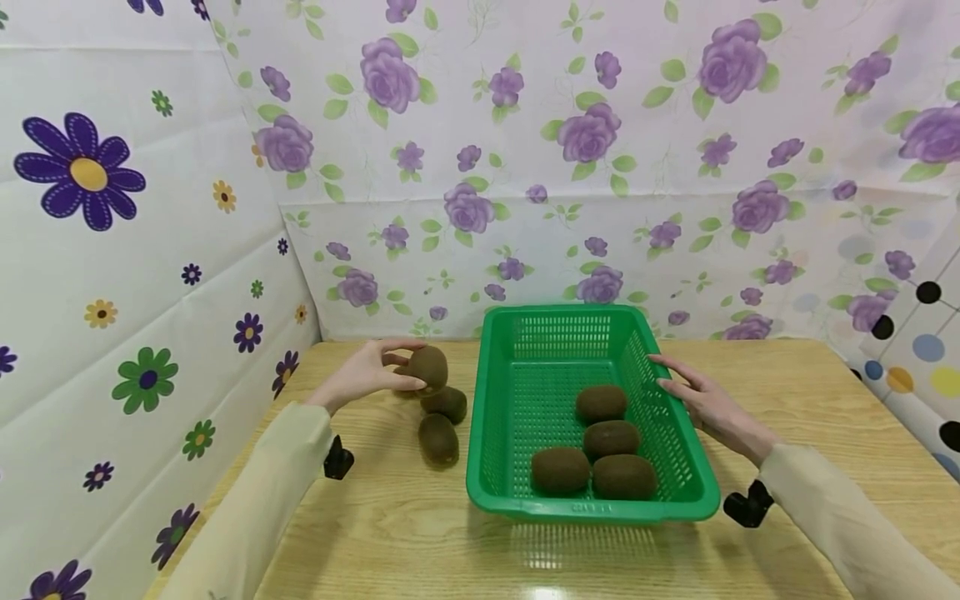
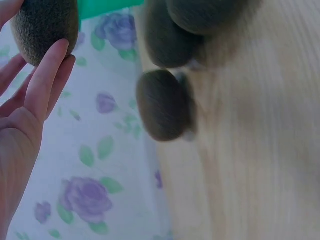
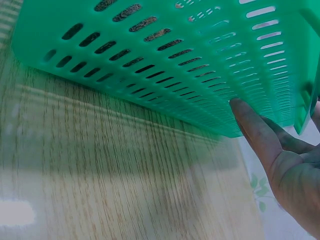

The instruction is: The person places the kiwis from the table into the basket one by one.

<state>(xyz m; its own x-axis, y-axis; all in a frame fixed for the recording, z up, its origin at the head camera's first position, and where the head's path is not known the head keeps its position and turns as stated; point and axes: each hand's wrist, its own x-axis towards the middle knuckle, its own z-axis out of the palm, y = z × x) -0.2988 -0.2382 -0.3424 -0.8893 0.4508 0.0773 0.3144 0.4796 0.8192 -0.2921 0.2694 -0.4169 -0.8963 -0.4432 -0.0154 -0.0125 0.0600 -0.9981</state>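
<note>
My left hand (image 1: pixel 378 367) holds a brown kiwifruit (image 1: pixel 429 370) between thumb and fingers, above the table left of the basket. The left wrist view shows this kiwifruit (image 2: pixel 45 27) upright at the fingertips. Just below the hand lie another kiwifruit (image 1: pixel 448 405) and, nearer me, a further kiwifruit (image 1: pixel 438 440); a third is partly hidden behind the fingers. A green plastic basket (image 1: pixel 480 417) has several kiwifruit (image 1: pixel 612 438) in its near right part. My right hand (image 1: pixel 708 404) grips the basket's right rim, its thumb (image 3: pixel 255 127) against the outer wall.
The wooden table (image 1: pixel 375 533) carries everything. Flowered cloth (image 1: pixel 465 167) hangs behind its far edge, and another patterned cloth (image 1: pixel 150 292) runs along the left side. Black wrist mounts (image 1: pixel 339 458) jut below both forearms.
</note>
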